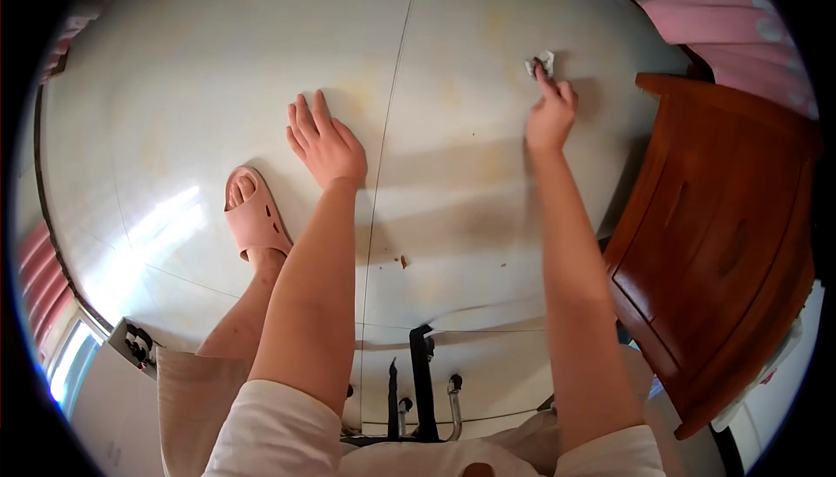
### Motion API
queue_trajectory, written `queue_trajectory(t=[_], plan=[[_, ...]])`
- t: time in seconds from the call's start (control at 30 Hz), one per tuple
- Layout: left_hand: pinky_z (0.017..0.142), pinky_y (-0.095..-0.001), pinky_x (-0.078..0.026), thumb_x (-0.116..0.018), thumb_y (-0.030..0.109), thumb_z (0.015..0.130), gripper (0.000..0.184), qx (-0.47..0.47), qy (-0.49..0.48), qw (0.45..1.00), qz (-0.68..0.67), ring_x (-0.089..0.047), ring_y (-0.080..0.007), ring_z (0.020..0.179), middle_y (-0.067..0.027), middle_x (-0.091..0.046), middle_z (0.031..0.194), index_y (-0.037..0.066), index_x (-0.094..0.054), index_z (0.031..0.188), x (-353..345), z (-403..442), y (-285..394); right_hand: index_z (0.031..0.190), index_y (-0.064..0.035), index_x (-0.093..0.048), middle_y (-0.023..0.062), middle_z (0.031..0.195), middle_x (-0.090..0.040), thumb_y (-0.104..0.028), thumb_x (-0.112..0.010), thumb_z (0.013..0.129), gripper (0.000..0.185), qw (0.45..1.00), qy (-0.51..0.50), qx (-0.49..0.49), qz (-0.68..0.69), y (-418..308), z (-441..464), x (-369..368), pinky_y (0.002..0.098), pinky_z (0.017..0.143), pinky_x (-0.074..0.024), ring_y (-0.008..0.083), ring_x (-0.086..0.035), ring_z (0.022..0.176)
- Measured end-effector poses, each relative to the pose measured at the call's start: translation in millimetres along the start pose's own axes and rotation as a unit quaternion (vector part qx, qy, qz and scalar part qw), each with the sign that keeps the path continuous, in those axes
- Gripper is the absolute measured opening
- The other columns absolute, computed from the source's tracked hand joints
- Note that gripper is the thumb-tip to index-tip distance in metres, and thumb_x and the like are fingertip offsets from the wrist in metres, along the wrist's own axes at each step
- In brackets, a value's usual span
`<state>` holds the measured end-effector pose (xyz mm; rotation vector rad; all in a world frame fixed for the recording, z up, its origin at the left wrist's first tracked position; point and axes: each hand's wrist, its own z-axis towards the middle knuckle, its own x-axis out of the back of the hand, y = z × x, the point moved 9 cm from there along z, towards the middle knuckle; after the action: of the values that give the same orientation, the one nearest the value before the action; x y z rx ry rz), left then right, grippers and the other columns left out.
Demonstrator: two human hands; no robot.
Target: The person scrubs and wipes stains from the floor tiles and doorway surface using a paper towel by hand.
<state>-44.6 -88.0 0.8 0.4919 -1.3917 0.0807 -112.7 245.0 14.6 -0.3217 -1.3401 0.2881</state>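
My left hand (327, 144) lies flat on the pale tiled floor (453, 7), fingers spread, with nothing in it. To the right, my right hand (552, 115) stretches its index finger forward onto a small crumpled white tissue (542, 64) with dark marks. That fingertip presses the tissue against the floor, while the other fingers are curled in. Between my forearms, small brown crumbs (403, 261) lie on the tiles.
A pink slipper (257, 216) on a foot is left of my left forearm. A reddish-brown wooden cabinet (714, 207) stands at the right, below pink fabric (688, 16). Black and metal chair parts (423, 381) are at the bottom centre.
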Motion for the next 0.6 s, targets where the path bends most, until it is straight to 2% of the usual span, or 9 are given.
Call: queue_trajectory(t=[0.03, 0.1, 0.13, 0.17, 0.2, 0.27, 0.33, 0.4, 0.6], plan=[[0.121, -0.049, -0.012, -0.036, 0.019, 0.099, 0.049, -0.003, 0.005, 1.0, 0.0, -0.021, -0.031, 0.147, -0.0135, -0.03, 0.156, 0.013, -0.038, 0.148, 0, 0, 0, 0.115, -0.0124, -0.071, 0.0137, 0.097, -0.062, 0.002, -0.055, 0.086, 0.036, 0.996, 0.05, -0.073, -0.029, 11, -4, 4, 0.0414, 0.084, -0.0487, 0.0312, -0.058, 0.091], [0.12, -0.0494, -0.012, -0.035, 0.019, 0.099, 0.05, -0.011, 0.004, 1.0, -0.002, -0.02, -0.0311, 0.148, -0.0138, -0.029, 0.156, 0.013, -0.037, 0.148, -1, 0, 1, 0.122, -0.0145, -0.069, 0.0132, 0.097, -0.061, 0.004, -0.053, 0.085, 0.045, 0.998, 0.057, 0.037, -0.002, -44, -76, -24, 0.0422, 0.086, -0.0485, 0.0314, -0.057, 0.094], [0.12, -0.0497, -0.012, -0.035, 0.02, 0.099, 0.05, -0.009, 0.006, 1.0, -0.002, -0.02, -0.0311, 0.148, -0.014, -0.029, 0.156, 0.013, -0.036, 0.149, -1, -1, 0, 0.125, -0.0149, -0.068, 0.0109, 0.1, -0.063, 0.005, -0.052, 0.085, 0.047, 0.997, -0.064, -0.013, 0.044, -65, -124, -45, 0.0417, 0.092, -0.0482, 0.0306, -0.058, 0.098], [0.12, -0.0497, -0.012, -0.035, 0.02, 0.099, 0.05, -0.013, 0.005, 1.0, -0.002, -0.02, -0.0311, 0.148, -0.014, -0.029, 0.156, 0.013, -0.036, 0.149, 0, -1, 1, 0.125, -0.0146, -0.068, 0.0077, 0.107, -0.065, 0.001, -0.056, 0.084, 0.045, 0.994, -0.037, 0.035, 0.097, -102, -155, -24, 0.0379, 0.091, -0.051, 0.0271, -0.06, 0.1], [0.12, -0.0499, -0.012, -0.035, 0.02, 0.1, 0.05, -0.012, 0.003, 1.0, 0.002, -0.019, -0.0307, 0.148, -0.0139, -0.028, 0.157, 0.013, -0.036, 0.149, 1, 0, 2, 0.123, -0.0151, -0.068, 0.004, 0.11, -0.066, -0.003, -0.061, 0.081, 0.045, 0.993, -0.08, 0.067, 0.046, -116, -169, -20, 0.0326, 0.086, -0.0541, 0.0228, -0.061, 0.099], [0.12, -0.05, -0.012, -0.035, 0.021, 0.1, 0.05, -0.017, -0.003, 1.0, 0.011, -0.018, -0.0303, 0.148, -0.0138, -0.027, 0.157, 0.013, -0.035, 0.149, 0, -1, 3, 0.118, -0.0145, -0.071, 0.002, 0.102, -0.066, 0.0, -0.063, 0.075, 0.046, 0.987, -0.045, 0.15, 0.037, -108, -157, -13, 0.0308, 0.077, -0.0556, 0.0213, -0.061, 0.096], [0.12, -0.0498, -0.012, -0.034, 0.021, 0.1, 0.05, -0.015, -0.007, 1.0, 0.006, -0.016, -0.0304, 0.149, -0.0134, -0.026, 0.157, 0.013, -0.034, 0.15, 1, -3, 4, 0.112, -0.0125, -0.072, 0.0028, 0.093, -0.065, 0.005, -0.063, 0.073, 0.044, 0.987, -0.04, 0.136, 0.081, -87, -110, -4, 0.0333, 0.075, -0.055, 0.0224, -0.06, 0.091], [0.12, -0.0499, -0.012, -0.034, 0.021, 0.1, 0.05, -0.012, -0.011, 1.0, 0.004, -0.017, -0.0306, 0.149, -0.0133, -0.026, 0.157, 0.013, -0.034, 0.15, 1, -2, 4, 0.11, -0.0109, -0.072, 0.0051, 0.09, -0.064, 0.007, -0.064, 0.073, 0.042, 0.992, 0.019, 0.068, 0.106, -69, -65, 11, 0.035, 0.073, -0.054, 0.0228, -0.059, 0.087], [0.12, -0.0493, -0.013, -0.036, 0.021, 0.099, 0.05, -0.019, 0.014, 1.0, 0.012, -0.021, -0.0314, 0.147, -0.0139, -0.031, 0.155, 0.013, -0.036, 0.148, -1, -2, 5, 0.107, -0.0088, -0.072, 0.005, 0.089, -0.065, 0.007, -0.063, 0.075, 0.037, 0.994, -0.026, 0.056, 0.095, -63, -122, 17, 0.0357, 0.074, -0.0537, 0.0251, -0.059, 0.085]])
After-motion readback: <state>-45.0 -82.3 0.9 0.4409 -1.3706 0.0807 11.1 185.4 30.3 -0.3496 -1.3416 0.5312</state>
